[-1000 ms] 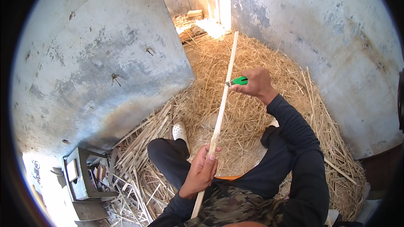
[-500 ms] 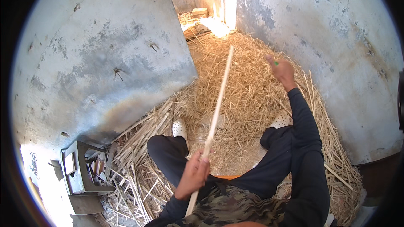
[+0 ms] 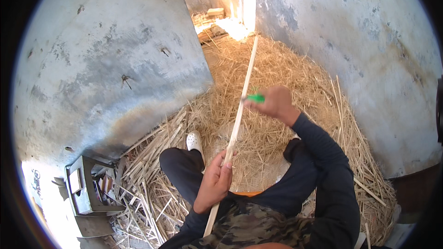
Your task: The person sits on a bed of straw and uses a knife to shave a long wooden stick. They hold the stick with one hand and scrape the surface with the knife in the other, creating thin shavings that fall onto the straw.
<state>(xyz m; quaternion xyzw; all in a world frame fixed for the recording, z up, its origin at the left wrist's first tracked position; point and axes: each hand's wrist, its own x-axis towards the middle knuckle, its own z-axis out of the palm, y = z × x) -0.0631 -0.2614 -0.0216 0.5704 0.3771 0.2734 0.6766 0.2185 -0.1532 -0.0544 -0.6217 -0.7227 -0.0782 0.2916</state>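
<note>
A long, pale split-bamboo strip [image 3: 238, 120] slants up and away from my lap toward the far corner. My left hand [image 3: 214, 180] is wrapped round its lower part, thumb along the top; the near end passes beneath the wrist to my waist. Higher up, my right hand [image 3: 273, 103] grips a small green-handled tool [image 3: 255, 97], whose tip meets the strip about halfway along. Motion blur hides the tool's working end, so its blade cannot be made out. Under the strip, a bed of straw-coloured shavings [image 3: 277, 64] covers the floor between my feet.
Loose split strips [image 3: 152, 203] lie heaped at my left, and more line the right wall [image 3: 369, 64]. A small open-sided wooden stool or box [image 3: 87, 186] stands at the lower left. A scuffed grey panel [image 3: 115, 55] rises at the left; a brick [image 3: 215, 12] sits by the bright gap.
My right hand has come leftward and nearer from beside the right wall, bringing the green-handled tool onto the strip. My left hand keeps its hold, with the strip's far end slightly higher.
</note>
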